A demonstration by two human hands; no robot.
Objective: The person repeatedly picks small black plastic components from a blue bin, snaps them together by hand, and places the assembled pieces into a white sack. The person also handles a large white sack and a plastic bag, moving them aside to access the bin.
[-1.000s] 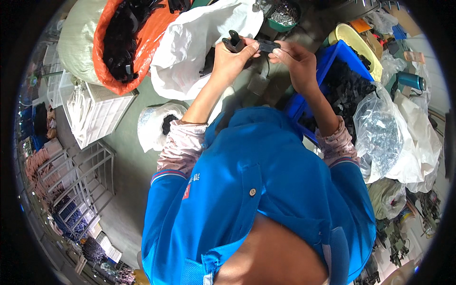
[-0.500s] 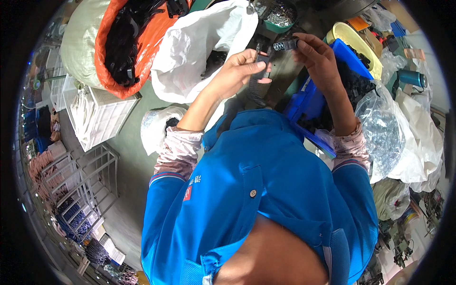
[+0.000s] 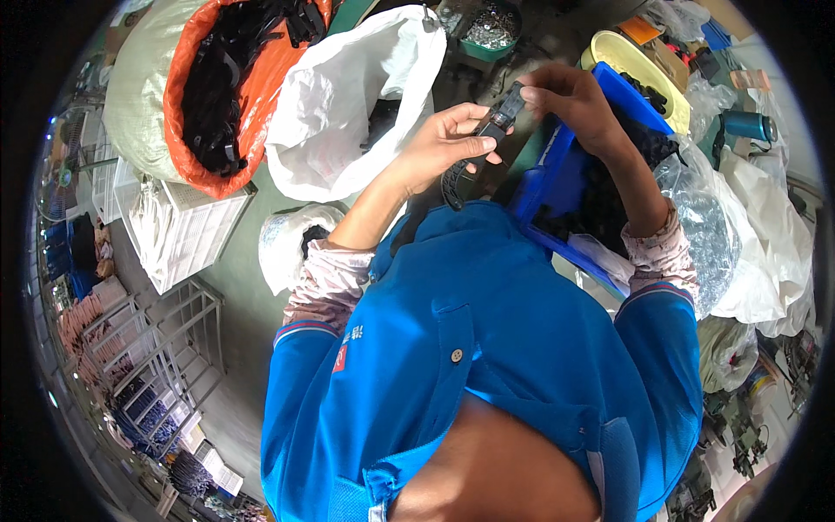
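Observation:
My left hand (image 3: 435, 148) is closed round a long black plastic part (image 3: 453, 184), whose curved, ribbed end points down toward my lap. At the part's upper end sits a small black plastic piece (image 3: 507, 106), pinched between the thumb and fingers of my right hand (image 3: 570, 100). The two pieces meet end to end in line; whether they are locked together I cannot tell. The spring seen earlier on the small piece is not visible now.
An orange-lined sack (image 3: 178, 122) of black parts and a white sack (image 3: 304, 143) stand to the left. Ahead is a green tray (image 3: 484, 52) of small metal pieces. On the right are a blue bin (image 3: 557, 174) of black parts, a yellow basin (image 3: 598, 50) and a teal bottle (image 3: 748, 126).
My right hand has brought the small piece down and left onto the end of the long part. The long part has turned, its upper end now tilting toward my right hand.

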